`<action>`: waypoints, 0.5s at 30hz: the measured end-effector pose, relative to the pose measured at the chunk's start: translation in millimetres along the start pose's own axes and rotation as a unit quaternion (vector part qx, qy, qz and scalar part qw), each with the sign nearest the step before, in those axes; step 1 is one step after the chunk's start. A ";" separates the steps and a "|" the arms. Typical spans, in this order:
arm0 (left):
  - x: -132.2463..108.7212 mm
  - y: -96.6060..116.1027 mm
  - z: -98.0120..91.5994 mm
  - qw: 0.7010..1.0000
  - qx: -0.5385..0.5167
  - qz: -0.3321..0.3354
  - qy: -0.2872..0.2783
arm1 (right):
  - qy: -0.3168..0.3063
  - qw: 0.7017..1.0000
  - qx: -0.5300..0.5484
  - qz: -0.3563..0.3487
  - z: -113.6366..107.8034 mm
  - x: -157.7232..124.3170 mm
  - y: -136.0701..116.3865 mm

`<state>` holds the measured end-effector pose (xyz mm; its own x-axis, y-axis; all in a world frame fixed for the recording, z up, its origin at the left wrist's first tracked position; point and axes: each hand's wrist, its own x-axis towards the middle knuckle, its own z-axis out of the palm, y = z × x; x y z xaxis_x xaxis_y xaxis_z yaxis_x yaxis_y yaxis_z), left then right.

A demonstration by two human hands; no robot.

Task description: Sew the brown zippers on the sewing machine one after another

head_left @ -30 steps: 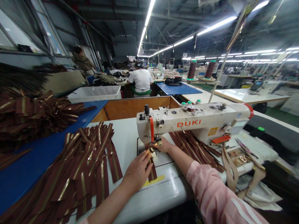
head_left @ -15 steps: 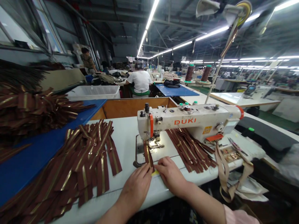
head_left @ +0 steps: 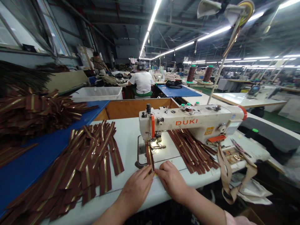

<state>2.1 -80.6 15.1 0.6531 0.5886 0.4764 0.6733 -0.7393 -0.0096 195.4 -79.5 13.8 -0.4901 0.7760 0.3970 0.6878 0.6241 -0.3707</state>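
At the machine: a zipper strip point(head_left: 149, 157) is lying on the white desk point(head_left: 126, 140), its upper end just beside the presser foot point(head_left: 159, 138) of the DUKI sewing machine point(head_left: 192, 120) and its lower end reaching toward the near edge.

Left hand point(head_left: 137, 189): it is gripping the strip's lower end between its fingertips point(head_left: 150, 170).

Right hand point(head_left: 172, 181): it is resting half-curled against that same end, just beside the left hand; I cannot tell whether it is gripping.

Change: compared with the first frame, the right hand is no longer reaching up by the presser foot and is lying back at the desk edge, and the strip is now running clear of both hands' wrists. Since the frame just before, both hands are staying almost where they were.

Left of the machine: a zipper pile point(head_left: 91, 159) is lying on the desk, overlapping a blue table point(head_left: 30, 168) that is carrying a bigger zipper heap point(head_left: 30, 112).

Right of the machine: a second zipper pile point(head_left: 192, 153) is sitting behind the hands, near snips point(head_left: 239, 147) and a beige strap point(head_left: 236, 178).

Beyond: a co-worker point(head_left: 142, 82) in a white shirt is sitting at another machine, facing away.
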 end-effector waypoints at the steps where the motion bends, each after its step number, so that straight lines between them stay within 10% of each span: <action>1: 0.0 -0.4 -0.5 1.000 0.002 0.004 -0.001 | -0.001 1.000 -0.005 -0.003 0.0 0.4 -0.2; 15: 2.8 -10.7 -7.9 0.994 -0.101 -0.023 -0.027 | -0.051 0.995 -0.052 -0.062 -8.7 5.4 8.2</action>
<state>-6.0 -73.6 23.5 0.6447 0.6360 0.4242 0.6231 -0.7586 0.1905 203.0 -71.0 20.1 -0.6229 0.7026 0.3440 0.6681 0.7065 -0.2333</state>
